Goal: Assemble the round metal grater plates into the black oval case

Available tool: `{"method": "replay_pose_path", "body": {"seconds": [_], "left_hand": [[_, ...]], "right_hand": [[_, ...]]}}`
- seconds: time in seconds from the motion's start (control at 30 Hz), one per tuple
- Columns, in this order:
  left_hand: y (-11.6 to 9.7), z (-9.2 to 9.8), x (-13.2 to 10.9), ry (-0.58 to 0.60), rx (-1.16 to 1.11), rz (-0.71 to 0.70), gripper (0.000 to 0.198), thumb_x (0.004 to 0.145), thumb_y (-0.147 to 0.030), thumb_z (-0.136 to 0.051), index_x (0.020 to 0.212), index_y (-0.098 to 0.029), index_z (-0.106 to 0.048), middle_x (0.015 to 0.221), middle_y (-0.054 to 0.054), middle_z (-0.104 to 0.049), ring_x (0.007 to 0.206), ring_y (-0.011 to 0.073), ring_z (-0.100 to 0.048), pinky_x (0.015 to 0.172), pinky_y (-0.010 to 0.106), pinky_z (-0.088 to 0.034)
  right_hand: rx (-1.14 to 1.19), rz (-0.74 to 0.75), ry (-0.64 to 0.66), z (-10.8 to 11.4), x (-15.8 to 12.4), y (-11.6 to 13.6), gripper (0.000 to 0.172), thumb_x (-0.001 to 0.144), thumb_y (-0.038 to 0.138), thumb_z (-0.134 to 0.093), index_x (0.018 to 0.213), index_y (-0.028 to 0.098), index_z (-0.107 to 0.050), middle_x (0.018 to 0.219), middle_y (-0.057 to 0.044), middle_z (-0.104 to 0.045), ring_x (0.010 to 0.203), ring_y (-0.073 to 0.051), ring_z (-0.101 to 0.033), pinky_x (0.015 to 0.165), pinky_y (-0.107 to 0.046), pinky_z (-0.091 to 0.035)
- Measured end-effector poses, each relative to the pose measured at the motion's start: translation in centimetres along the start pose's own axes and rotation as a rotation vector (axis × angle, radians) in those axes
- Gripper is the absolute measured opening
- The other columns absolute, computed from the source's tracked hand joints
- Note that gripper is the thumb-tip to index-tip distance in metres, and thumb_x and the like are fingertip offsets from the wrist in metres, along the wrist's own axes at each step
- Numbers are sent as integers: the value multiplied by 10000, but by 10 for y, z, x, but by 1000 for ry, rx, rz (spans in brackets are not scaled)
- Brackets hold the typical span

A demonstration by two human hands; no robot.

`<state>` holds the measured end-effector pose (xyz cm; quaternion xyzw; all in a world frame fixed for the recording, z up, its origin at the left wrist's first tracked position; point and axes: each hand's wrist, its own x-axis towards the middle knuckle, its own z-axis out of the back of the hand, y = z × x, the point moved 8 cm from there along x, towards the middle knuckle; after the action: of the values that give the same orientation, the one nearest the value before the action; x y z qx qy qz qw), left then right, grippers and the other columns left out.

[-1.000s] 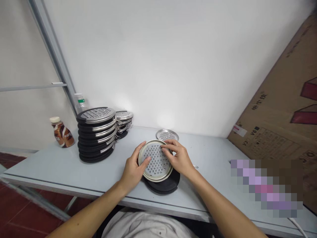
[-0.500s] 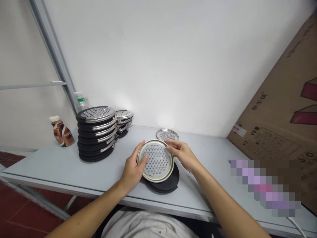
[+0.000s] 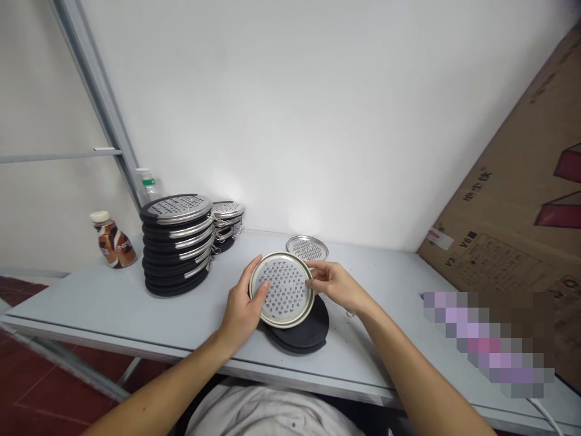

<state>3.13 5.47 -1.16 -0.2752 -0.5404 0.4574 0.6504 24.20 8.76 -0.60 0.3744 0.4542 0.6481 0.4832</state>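
Observation:
A round metal grater disc (image 3: 284, 293) is tilted up toward me between both hands. My left hand (image 3: 242, 303) is closed on its left side, thumb over the perforated face. My right hand (image 3: 333, 284) pinches the right rim with thumb and fingers. Below the disc, black round pieces (image 3: 306, 333) lie on the table, partly covered by it. Another grater disc (image 3: 307, 247) rests flat on the table beyond my hands.
On the left stands a tall stack of black-rimmed graters (image 3: 177, 248), with a shorter stack (image 3: 228, 224) behind it. A brown bottle (image 3: 113, 240) and a clear bottle (image 3: 149, 186) are farther left. A large cardboard box (image 3: 508, 206) leans at the right. A pixelated patch hides something near it.
The grater disc has shifted slightly up and left in my hands, showing more of the black pieces below. My right hand has moved a little down the disc's right rim.

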Motion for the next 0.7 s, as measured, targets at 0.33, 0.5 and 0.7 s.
{"method": "replay_pose_path", "body": {"seconds": [0.33,0.5,0.7], "left_hand": [[0,0,0,0,-9,-2,510,926,-357,-553,1411,-239,-445,1373,52,-577,1250,212,-545,1071,336,-409],[0,0,0,4,7,2,515,926,-352,-552,1415,-234,-442,1365,52,-585,1243,213,-553,1066,335,-415],[2,-1,-1,15,46,9,518,927,-350,-553,1415,-222,-436,1392,55,-562,1272,207,-528,1073,318,-406]], "right_hand": [[-186,93,-91,3,3,-2,405,776,307,-652,1138,126,-651,628,59,-509,593,-127,-500,622,-270,-420],[-427,193,-152,2,-1,10,311,806,259,-595,1091,160,-672,671,31,-552,649,-150,-534,665,-274,-421],[-583,346,-88,-13,-8,27,270,844,140,-477,1039,176,-660,690,5,-616,610,-147,-525,626,-260,-381]]}}
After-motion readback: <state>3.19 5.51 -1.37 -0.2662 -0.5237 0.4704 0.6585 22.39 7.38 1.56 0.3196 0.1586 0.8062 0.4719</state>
